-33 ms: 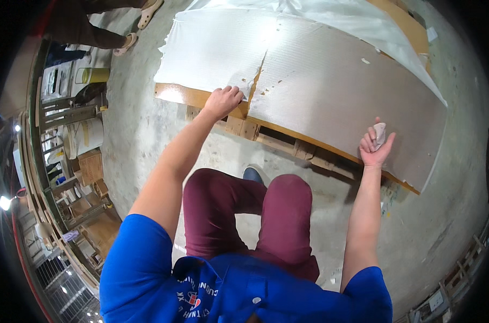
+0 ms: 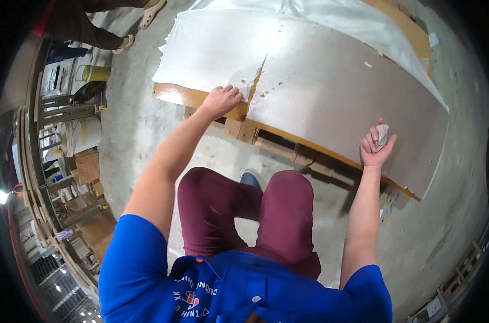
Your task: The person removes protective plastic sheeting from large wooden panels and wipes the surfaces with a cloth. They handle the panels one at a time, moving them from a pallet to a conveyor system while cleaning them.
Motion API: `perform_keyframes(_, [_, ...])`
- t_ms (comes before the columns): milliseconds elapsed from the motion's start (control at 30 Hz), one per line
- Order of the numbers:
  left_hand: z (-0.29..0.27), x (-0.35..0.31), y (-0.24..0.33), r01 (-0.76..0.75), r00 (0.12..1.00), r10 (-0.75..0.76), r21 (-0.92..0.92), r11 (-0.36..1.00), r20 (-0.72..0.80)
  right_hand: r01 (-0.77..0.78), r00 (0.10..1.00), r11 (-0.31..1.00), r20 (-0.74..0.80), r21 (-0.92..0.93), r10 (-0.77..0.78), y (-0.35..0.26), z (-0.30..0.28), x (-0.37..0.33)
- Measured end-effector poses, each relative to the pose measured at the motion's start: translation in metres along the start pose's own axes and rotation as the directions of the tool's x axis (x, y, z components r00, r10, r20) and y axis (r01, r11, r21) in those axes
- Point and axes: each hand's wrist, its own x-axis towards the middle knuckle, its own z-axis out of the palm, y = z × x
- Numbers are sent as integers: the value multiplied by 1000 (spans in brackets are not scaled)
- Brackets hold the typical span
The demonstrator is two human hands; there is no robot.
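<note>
A thin white foam sheet (image 2: 330, 86) covers a long wooden panel (image 2: 182, 94). A ragged split in the sheet bares brown wood, with small holes beside it. At the sheet's near edge, just left of that split, my left hand (image 2: 222, 102) is closed, knuckles up, on the foam; its fingertips are hidden. My right hand (image 2: 375, 153) is palm up over the panel's right end. Its fingers curl around a crumpled whitish scrap (image 2: 382, 135), while the thumb stands apart.
The panel lies on a wooden pallet (image 2: 276, 145) on the concrete floor. Clear plastic film (image 2: 341, 13) is bunched along its far side. Another person's legs and clogs (image 2: 125, 43) show at upper left. A shelf frame (image 2: 45, 161) with boxes lines the left.
The view has shifted slightly. Both hands keep nearly the same places and grips.
</note>
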Motion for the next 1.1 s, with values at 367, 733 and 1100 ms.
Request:
perform_keyframes(367, [-50, 11, -32, 392, 912, -404, -449, 803, 73, -12, 987, 987, 161, 158, -14, 33, -40, -4])
perform_keyframes(733, [2, -17, 38, 328, 943, -329, 28, 944, 52, -30, 988, 989, 151, 144, 8, 25, -45, -11])
perform_keyframes(1100, [-199, 75, -93, 396, 310, -833, -735, 551, -458, -25, 998, 998, 51, 53, 23, 15, -35, -20])
